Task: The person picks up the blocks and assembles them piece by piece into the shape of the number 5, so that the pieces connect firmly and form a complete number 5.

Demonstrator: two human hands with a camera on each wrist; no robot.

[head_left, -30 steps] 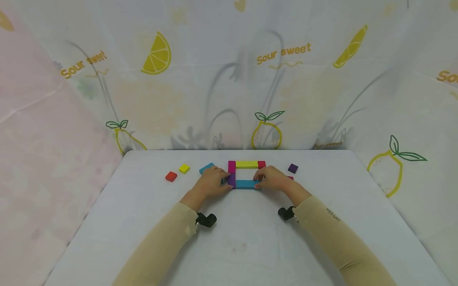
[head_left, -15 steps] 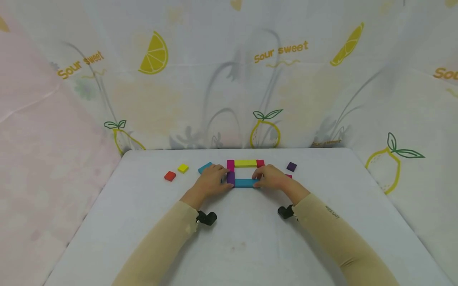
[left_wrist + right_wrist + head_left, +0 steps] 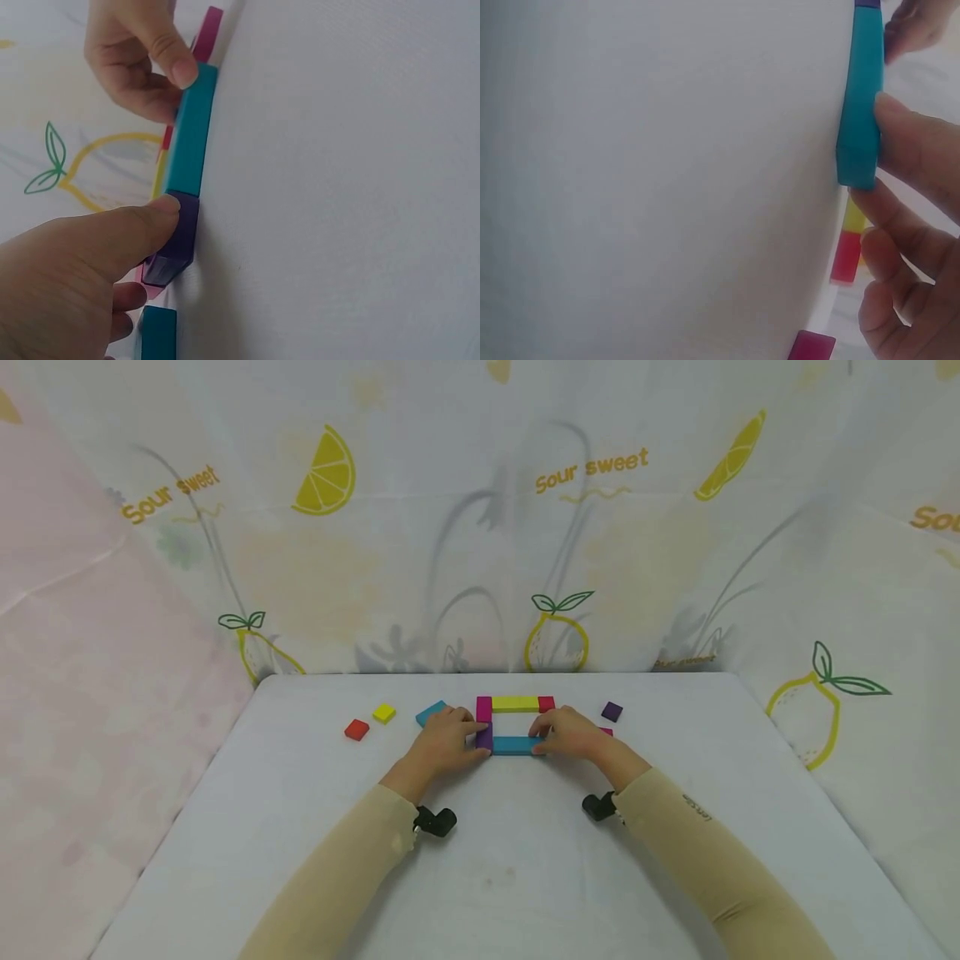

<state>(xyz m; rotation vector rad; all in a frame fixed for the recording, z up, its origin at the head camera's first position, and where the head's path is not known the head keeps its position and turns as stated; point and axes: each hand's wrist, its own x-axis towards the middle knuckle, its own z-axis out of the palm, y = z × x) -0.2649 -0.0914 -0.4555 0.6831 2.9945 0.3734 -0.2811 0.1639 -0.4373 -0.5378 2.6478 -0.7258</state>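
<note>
In the head view, several coloured blocks form a rectangular outline on the white table. My left hand (image 3: 442,745) pinches the purple block (image 3: 486,740) at its near left corner, thumb on the near end in the left wrist view. My right hand (image 3: 573,735) holds the right end of the long blue block (image 3: 513,746) between thumb and fingers. The blue block's left end meets the purple block (image 3: 180,232). Behind the purple one lies a magenta block (image 3: 483,707); a yellow strip (image 3: 515,704) runs from it to a red block (image 3: 547,702), partly hidden by my right hand.
Left of the outline lie a red tile (image 3: 357,730), a yellow tile (image 3: 384,713) and a blue block (image 3: 429,713) partly behind my left hand. To the right are a dark purple tile (image 3: 612,712) and a magenta block (image 3: 811,346). A patterned cloth hangs behind the table.
The whole head view shifts slightly. Both hands stay on the same blocks, and the outline looks unchanged.
</note>
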